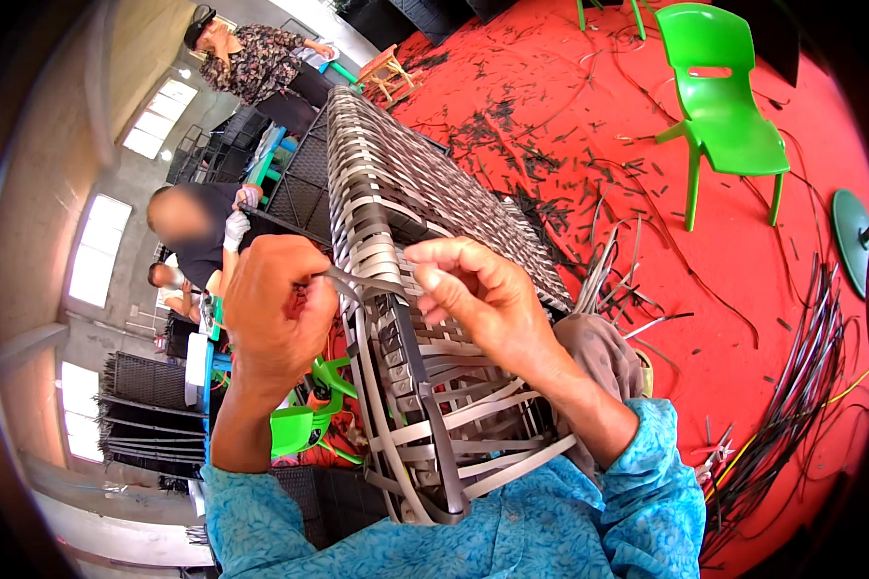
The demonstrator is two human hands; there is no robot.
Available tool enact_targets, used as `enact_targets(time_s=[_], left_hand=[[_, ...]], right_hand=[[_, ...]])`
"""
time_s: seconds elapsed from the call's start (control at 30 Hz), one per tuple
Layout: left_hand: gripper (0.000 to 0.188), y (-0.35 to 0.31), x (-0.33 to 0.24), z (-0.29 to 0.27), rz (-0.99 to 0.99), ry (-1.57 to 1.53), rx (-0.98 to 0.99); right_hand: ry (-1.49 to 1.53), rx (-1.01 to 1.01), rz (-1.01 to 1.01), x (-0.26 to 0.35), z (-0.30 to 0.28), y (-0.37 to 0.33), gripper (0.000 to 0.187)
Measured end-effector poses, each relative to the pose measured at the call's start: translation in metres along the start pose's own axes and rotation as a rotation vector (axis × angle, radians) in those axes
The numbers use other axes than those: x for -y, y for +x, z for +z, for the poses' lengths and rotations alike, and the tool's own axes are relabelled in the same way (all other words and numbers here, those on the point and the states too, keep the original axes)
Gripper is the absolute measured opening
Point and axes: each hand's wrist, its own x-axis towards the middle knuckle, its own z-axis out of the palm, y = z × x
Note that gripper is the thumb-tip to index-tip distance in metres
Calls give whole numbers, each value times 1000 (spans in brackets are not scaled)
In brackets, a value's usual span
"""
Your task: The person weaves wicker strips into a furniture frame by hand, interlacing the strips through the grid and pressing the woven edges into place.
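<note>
A woven piece of furniture (410,179) in grey-brown flat strips stretches away in front of me, its near end against my body. Loose strip ends and a dark frame bar (410,352) show at that near end. My left hand (278,304) is closed in a pinch on a flat weaving strip (367,283), which runs across the woven edge toward my right hand. My right hand (483,299) hovers at the other side of that edge, thumb and forefinger apart, other fingers curled. Its fingertips are close to the strip; whether they touch it is unclear.
A green plastic chair (729,116) stands at the far right on the red floor (599,106), among scattered dark scraps. Bundled long strips (792,386) lie at right, near pliers (713,458). People work at left; one wears white gloves (237,230). Another green chair (294,429) is behind my left arm.
</note>
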Motion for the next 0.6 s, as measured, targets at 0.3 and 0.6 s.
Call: enact_targets(time_s=[0.3,0.6], left_hand=[[19,-28,18,9,-228,-439,-137],[33,-115,28,41,-561,-1125,71]], right_hand=[[297,194,696,13,7,11,40],[406,90,746,23,12,10,27]])
